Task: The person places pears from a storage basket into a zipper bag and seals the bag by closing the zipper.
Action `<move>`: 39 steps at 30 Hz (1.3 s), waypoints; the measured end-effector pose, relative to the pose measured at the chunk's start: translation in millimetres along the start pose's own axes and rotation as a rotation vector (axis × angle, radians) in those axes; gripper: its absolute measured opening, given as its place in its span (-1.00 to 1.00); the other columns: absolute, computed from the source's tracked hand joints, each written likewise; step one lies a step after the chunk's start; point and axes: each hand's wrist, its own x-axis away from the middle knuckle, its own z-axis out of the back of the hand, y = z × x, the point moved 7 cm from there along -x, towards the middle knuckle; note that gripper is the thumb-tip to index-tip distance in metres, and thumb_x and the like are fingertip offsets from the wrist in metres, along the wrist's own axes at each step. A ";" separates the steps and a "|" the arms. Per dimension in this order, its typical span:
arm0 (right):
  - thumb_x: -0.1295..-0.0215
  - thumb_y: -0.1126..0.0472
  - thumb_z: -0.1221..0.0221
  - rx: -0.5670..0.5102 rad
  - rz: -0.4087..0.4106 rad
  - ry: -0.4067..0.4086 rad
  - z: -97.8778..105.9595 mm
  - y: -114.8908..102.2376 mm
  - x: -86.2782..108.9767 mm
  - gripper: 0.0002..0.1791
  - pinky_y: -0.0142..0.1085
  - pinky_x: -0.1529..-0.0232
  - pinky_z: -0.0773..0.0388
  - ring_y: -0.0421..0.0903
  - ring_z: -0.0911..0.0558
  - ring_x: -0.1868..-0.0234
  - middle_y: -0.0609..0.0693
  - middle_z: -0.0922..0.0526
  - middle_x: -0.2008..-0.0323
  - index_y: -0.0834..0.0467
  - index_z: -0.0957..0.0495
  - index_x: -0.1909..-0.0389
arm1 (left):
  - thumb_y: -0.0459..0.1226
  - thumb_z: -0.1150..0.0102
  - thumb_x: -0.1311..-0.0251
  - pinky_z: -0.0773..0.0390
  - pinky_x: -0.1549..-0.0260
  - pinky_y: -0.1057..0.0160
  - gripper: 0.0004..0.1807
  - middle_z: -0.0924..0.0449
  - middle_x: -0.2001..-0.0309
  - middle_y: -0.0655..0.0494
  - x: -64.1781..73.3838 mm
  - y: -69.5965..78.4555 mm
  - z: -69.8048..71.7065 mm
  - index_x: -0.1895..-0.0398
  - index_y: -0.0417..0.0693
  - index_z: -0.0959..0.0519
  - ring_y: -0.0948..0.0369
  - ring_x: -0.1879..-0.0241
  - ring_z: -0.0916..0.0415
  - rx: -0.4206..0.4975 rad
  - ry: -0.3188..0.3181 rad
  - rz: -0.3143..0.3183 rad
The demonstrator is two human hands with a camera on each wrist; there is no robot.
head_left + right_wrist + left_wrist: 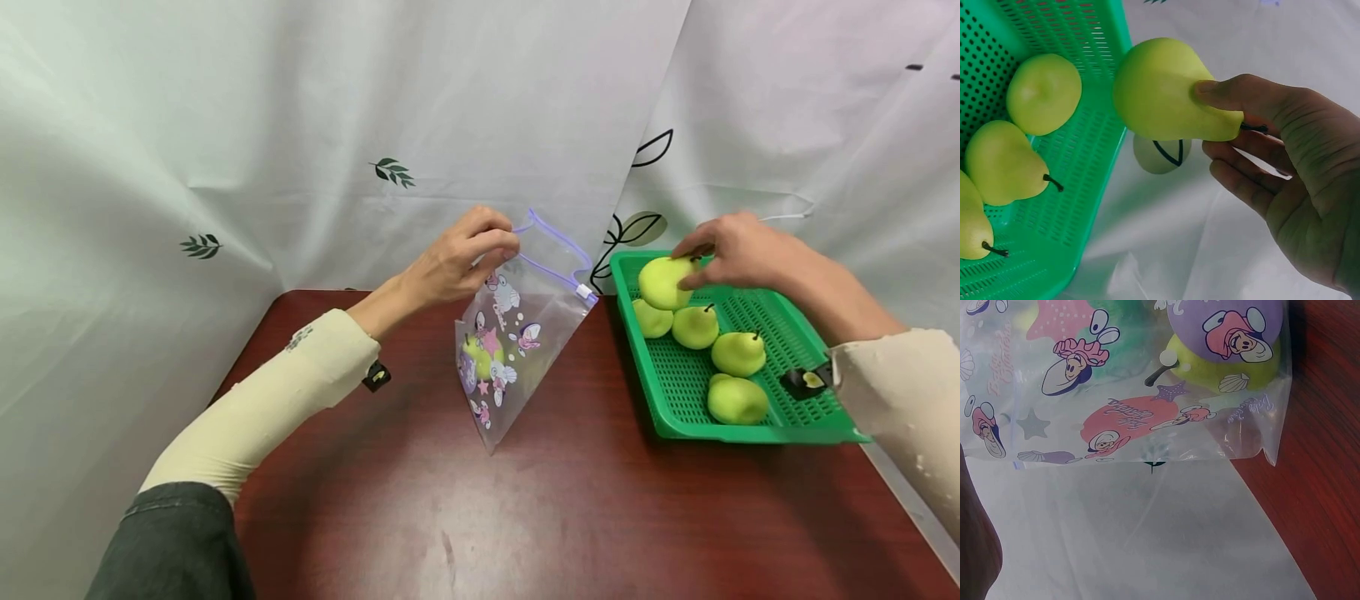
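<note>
A clear zip bag (525,333) with purple trim, a white slider and cartoon prints hangs from my left hand (472,250), which pinches its top edge. The bag's mouth stands partly apart. Low inside it lies a pear (480,357), and in the left wrist view the same pear (1210,369) shows through the plastic. My right hand (750,250) grips another yellow-green pear (1172,90) near its stem end, thumb on one side and fingers on the other. That pear is raised over the left rear of a green basket (660,408).
Several pears sit in the basket, among them one with an upright stem (696,327) and one near the front (737,398). The basket stands on the right of a dark red table (465,517). A white curtain (300,150) with leaf prints hangs behind.
</note>
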 end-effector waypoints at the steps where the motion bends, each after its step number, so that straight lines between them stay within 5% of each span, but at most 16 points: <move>1: -0.14 0.11 -0.71 -0.001 -0.002 0.011 2.0 -0.3 -0.5 -0.44 0.20 -0.09 -0.77 0.26 -0.86 -0.05 0.29 -0.87 -0.11 0.23 -0.84 -0.14 | -0.52 -0.33 -0.48 -0.55 0.01 0.07 -0.88 -0.63 0.04 -0.18 0.2 0.0 0.2 0.03 -0.25 -0.73 -0.08 0.02 -0.52 0.000 -0.001 0.002; 7: -0.19 0.11 -0.68 -0.018 -0.002 0.101 14.9 -6.8 -2.9 -0.44 0.21 -0.06 -0.78 0.35 -0.83 -0.10 0.36 -0.83 -0.18 0.25 -0.82 -0.18 | -0.52 -0.33 -0.49 -0.55 0.01 0.06 -0.88 -0.63 0.04 -0.18 0.0 0.8 0.7 0.02 -0.23 -0.73 -0.08 0.02 -0.53 -0.006 -0.002 0.000; 13: -0.16 0.12 -0.69 -0.032 0.032 0.241 27.3 -18.4 -3.6 -0.49 -0.34 0.25 -0.56 0.22 -0.83 0.03 0.29 -0.88 -0.07 0.21 -0.85 -0.12 | -0.50 -0.32 -0.51 -0.55 -0.03 0.05 -0.90 -0.63 0.03 -0.19 -1.4 1.7 0.0 0.02 -0.24 -0.73 -0.09 0.00 -0.52 -0.007 -0.007 -0.005; 20: -0.09 0.19 -0.73 -0.142 0.066 0.417 42.0 -34.8 -1.1 -0.52 -0.68 0.24 -0.38 -0.70 -0.53 0.20 0.19 -0.93 0.07 0.15 -0.89 -0.06 | -0.51 -0.32 -0.50 -0.52 0.03 0.07 -0.89 -0.63 0.05 -0.19 -3.0 3.5 0.2 0.02 -0.25 -0.73 -0.07 0.05 -0.51 -0.002 -0.004 -0.006; 23: -0.09 0.22 -0.73 -0.186 0.073 0.463 48.4 -41.6 0.1 -0.52 -0.72 0.19 -0.37 -0.82 -0.44 0.21 0.21 -0.92 0.04 0.15 -0.89 -0.07 | -0.51 -0.32 -0.50 -0.52 0.03 0.06 -0.89 -0.63 0.05 -0.19 -3.8 4.0 0.2 0.02 -0.27 -0.73 -0.07 0.05 -0.51 -0.005 -0.003 -0.006; 27: -0.10 0.19 -0.73 -0.226 0.078 0.513 56.4 -50.7 -0.6 -0.53 -0.70 0.16 -0.40 -0.79 -0.53 0.19 -0.30 -0.90 0.16 0.11 -0.90 -0.07 | -0.51 -0.31 -0.51 -0.54 0.01 0.05 -0.89 -0.64 0.04 -0.19 -4.0 3.3 -0.6 0.02 -0.27 -0.74 -0.08 0.03 -0.52 -0.007 -0.009 -0.002; 31: -0.11 0.13 -0.74 -0.263 0.069 0.541 61.6 -61.8 -3.9 -0.54 -0.64 0.17 -0.41 -0.75 -0.58 0.18 -0.76 -0.63 0.26 0.03 -0.91 -0.07 | -0.48 -0.32 -0.52 -0.57 0.00 0.04 -0.90 -0.65 0.02 -0.20 -5.0 3.4 -2.3 0.01 -0.25 -0.75 -0.11 0.01 -0.55 -0.017 -0.019 -0.005; 33: -0.10 0.13 -0.75 -0.284 0.070 0.552 62.9 -68.9 -5.8 -0.53 -0.62 0.17 -0.42 -0.74 -0.60 0.18 -0.64 -0.73 0.24 0.02 -0.92 -0.07 | -0.48 -0.33 -0.51 -0.59 0.00 0.03 -0.89 -0.65 0.02 -0.21 -5.5 4.0 -2.9 0.01 -0.23 -0.75 -0.12 0.01 -0.56 -0.024 -0.020 -0.010; 39: -0.06 0.23 -0.75 -0.339 0.148 0.569 61.4 -93.6 -10.2 -0.54 -0.68 0.09 -0.48 -0.69 -0.64 0.20 0.13 -0.92 0.12 0.08 -0.92 -0.03 | -0.47 -0.36 -0.50 -0.59 0.01 0.03 -0.90 -0.64 0.02 -0.20 -6.0 4.5 -3.7 0.01 -0.21 -0.74 -0.12 0.01 -0.55 -0.039 -0.022 -0.021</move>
